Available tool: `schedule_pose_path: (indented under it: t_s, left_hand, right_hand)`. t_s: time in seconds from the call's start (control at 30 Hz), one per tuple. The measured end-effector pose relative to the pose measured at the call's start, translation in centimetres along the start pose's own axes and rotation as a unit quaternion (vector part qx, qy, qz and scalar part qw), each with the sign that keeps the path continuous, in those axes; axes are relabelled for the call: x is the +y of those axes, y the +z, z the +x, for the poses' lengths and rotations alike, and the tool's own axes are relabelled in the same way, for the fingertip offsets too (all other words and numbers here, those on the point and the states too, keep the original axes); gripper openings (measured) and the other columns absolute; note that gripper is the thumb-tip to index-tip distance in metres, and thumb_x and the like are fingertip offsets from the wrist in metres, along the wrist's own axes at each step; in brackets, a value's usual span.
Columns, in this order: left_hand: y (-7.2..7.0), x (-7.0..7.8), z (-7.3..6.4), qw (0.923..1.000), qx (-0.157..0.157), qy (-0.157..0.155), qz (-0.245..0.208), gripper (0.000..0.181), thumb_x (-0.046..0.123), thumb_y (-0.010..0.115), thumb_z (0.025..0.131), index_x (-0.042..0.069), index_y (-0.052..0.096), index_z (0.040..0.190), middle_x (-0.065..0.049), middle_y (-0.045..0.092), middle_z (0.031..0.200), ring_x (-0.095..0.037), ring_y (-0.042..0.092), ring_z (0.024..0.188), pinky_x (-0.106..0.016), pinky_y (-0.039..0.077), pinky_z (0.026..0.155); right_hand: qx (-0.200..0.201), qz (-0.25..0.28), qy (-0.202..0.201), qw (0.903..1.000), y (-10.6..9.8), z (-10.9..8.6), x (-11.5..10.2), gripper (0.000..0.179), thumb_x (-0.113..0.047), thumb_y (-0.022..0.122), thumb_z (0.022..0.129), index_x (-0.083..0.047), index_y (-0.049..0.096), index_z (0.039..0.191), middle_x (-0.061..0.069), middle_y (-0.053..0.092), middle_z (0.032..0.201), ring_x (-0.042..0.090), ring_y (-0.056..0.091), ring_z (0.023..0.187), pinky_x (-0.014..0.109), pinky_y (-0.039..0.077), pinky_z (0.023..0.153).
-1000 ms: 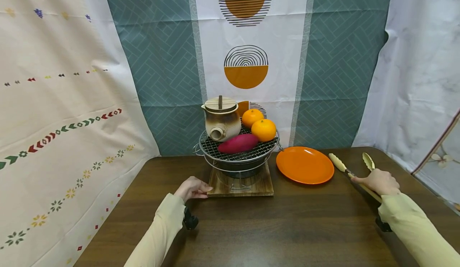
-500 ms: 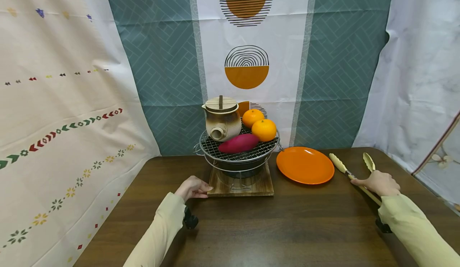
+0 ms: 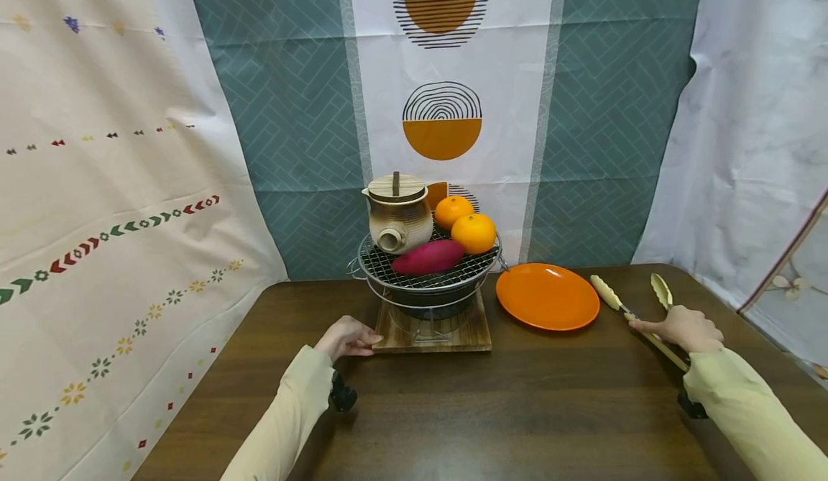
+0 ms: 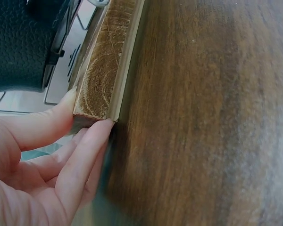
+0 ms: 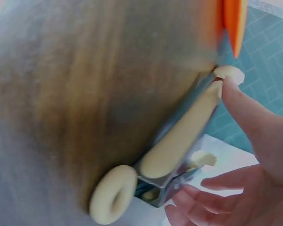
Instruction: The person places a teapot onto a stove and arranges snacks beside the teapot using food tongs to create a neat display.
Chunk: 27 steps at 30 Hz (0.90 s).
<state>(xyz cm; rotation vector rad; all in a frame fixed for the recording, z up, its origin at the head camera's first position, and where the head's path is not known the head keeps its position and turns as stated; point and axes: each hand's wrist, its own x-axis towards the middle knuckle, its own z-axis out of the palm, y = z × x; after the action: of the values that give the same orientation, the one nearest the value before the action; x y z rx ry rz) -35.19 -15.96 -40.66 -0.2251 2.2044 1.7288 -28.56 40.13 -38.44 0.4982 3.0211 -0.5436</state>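
Observation:
My left hand (image 3: 348, 337) pinches the near left corner of a square wooden board (image 3: 453, 341), thumb on top and fingertips at its lower edge in the left wrist view. On the board stands a round wire-mesh grill (image 3: 430, 283). It bears a brown and cream teapot (image 3: 401, 226) with a wooden lid, two oranges (image 3: 474, 234) and a purple sweet potato (image 3: 428, 258). My right hand (image 3: 687, 328) is spread over cream-handled tongs (image 5: 179, 136), which lie splayed on the table. Its thumb reaches along one arm; the other fingers are extended near the other arm.
An orange plate (image 3: 548, 296) sits between the grill and the tongs. The brown wooden table (image 3: 491, 416) reaches back to a green and white patterned curtain (image 3: 291, 107). Cloths hang on both sides.
The right hand's thumb and fingers have spread slightly at the tongs. The left hand keeps its hold on the board's corner, and everything on the table stays put.

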Motion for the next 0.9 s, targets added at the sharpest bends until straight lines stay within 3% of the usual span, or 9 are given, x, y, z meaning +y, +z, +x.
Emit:
schedule_pose_path:
  t_s: [0.1, 0.2, 0.37, 0.5, 0.6, 0.63, 0.7, 0.83, 0.9]
  left_hand:
    - [0.0, -0.1, -0.2, 0.9999, 0.004, 0.011, 0.008, 0.032, -0.005, 0.068, 0.077, -0.019, 0.053, 0.103, -0.016, 0.057, 0.084, -0.016, 0.057, 0.058, -0.031, 0.054, 0.061]
    - [0.1, -0.1, -0.5, 0.9989, 0.009, 0.037, 0.028, 0.033, -0.004, 0.068, 0.078, -0.02, 0.053, 0.102, -0.014, 0.056, 0.077, -0.017, 0.056, 0.058, -0.034, 0.054, 0.061]
    - [0.0, -0.1, -1.4, 0.9948, 0.012, 0.078, 0.065, 0.03, 0.001, 0.067, 0.08, -0.018, 0.053, 0.099, -0.015, 0.059, 0.07, -0.024, 0.059, 0.06, -0.04, 0.054, 0.061]
    - [-0.3, -0.1, -2.0, 0.9907, 0.026, 0.097, 0.091, 0.025, 0.003, 0.067, 0.08, -0.013, 0.056, 0.095, -0.014, 0.061, 0.073, -0.028, 0.061, 0.066, -0.039, 0.054, 0.06]
    - [-0.6, 0.3, -2.4, 0.9809, 0.059, 0.133, 0.129, 0.019, 0.002, 0.068, 0.079, -0.01, 0.058, 0.09, -0.012, 0.061, 0.074, -0.03, 0.062, 0.069, -0.037, 0.054, 0.058]
    - [-0.8, 0.5, -2.5, 0.9731, 0.074, 0.155, 0.154, 0.018, 0.003, 0.069, 0.079, -0.009, 0.059, 0.089, -0.012, 0.061, 0.074, -0.029, 0.062, 0.068, -0.036, 0.054, 0.057]
    - [-1.2, 0.9, -2.8, 0.9484, 0.111, 0.21, 0.21, 0.017, 0.003, 0.069, 0.078, -0.007, 0.061, 0.087, -0.01, 0.061, 0.074, -0.028, 0.06, 0.069, -0.035, 0.053, 0.058]
    - [-2.1, 1.2, -3.5, 0.8801, 0.184, 0.311, 0.308, 0.022, 0.009, 0.072, 0.076, -0.006, 0.062, 0.089, -0.013, 0.061, 0.083, -0.029, 0.056, 0.077, -0.04, 0.048, 0.066]
    - [-2.5, 1.0, -3.8, 0.8582, 0.205, 0.331, 0.334, 0.029, 0.013, 0.073, 0.077, -0.005, 0.062, 0.095, -0.015, 0.059, 0.09, -0.031, 0.055, 0.082, -0.044, 0.047, 0.068]
  right_hand:
    - [0.018, 0.004, -0.013, 0.9997, -0.2, -0.1, -0.5, 0.098, -0.072, 0.049, 0.073, 0.023, 0.048, 0.095, 0.047, 0.04, 0.089, 0.056, 0.044, 0.078, 0.055, 0.041, 0.052]
    - [0.061, 0.011, -0.049, 0.9969, -0.4, -0.4, -1.2, 0.097, -0.069, 0.047, 0.077, 0.025, 0.044, 0.097, 0.044, 0.04, 0.085, 0.056, 0.042, 0.076, 0.055, 0.039, 0.05]
    - [0.133, -0.004, -0.147, 0.9801, -0.3, -1.0, -2.6, 0.089, -0.06, 0.051, 0.083, 0.026, 0.043, 0.105, 0.038, 0.043, 0.078, 0.051, 0.044, 0.067, 0.053, 0.041, 0.047]
    - [0.141, -0.014, -0.205, 0.9684, -0.4, -1.6, -3.7, 0.086, -0.053, 0.051, 0.086, 0.027, 0.037, 0.114, 0.045, 0.042, 0.094, 0.057, 0.042, 0.077, 0.061, 0.042, 0.062]
    - [0.14, 0.004, -0.236, 0.9615, -0.5, -2.1, -4.5, 0.085, -0.05, 0.054, 0.086, 0.025, 0.034, 0.12, 0.047, 0.035, 0.113, 0.06, 0.034, 0.098, 0.066, 0.034, 0.078]
    - [0.14, 0.013, -0.247, 0.9587, -0.6, -2.3, -4.8, 0.084, -0.048, 0.056, 0.086, 0.024, 0.033, 0.122, 0.045, 0.034, 0.116, 0.06, 0.032, 0.102, 0.067, 0.031, 0.081]
    - [0.143, 0.025, -0.272, 0.9513, -0.7, -2.5, -5.4, 0.082, -0.044, 0.06, 0.084, 0.022, 0.033, 0.125, 0.042, 0.035, 0.12, 0.057, 0.03, 0.108, 0.068, 0.027, 0.083]
    - [0.151, 0.021, -0.312, 0.9376, -0.6, -2.9, -6.2, 0.085, -0.045, 0.064, 0.081, 0.017, 0.032, 0.129, 0.037, 0.036, 0.124, 0.053, 0.032, 0.11, 0.068, 0.024, 0.087]
    - [0.154, 0.013, -0.327, 0.9321, -0.4, -3.1, -6.6, 0.085, -0.047, 0.063, 0.081, 0.014, 0.032, 0.131, 0.036, 0.035, 0.126, 0.053, 0.03, 0.112, 0.066, 0.021, 0.09]
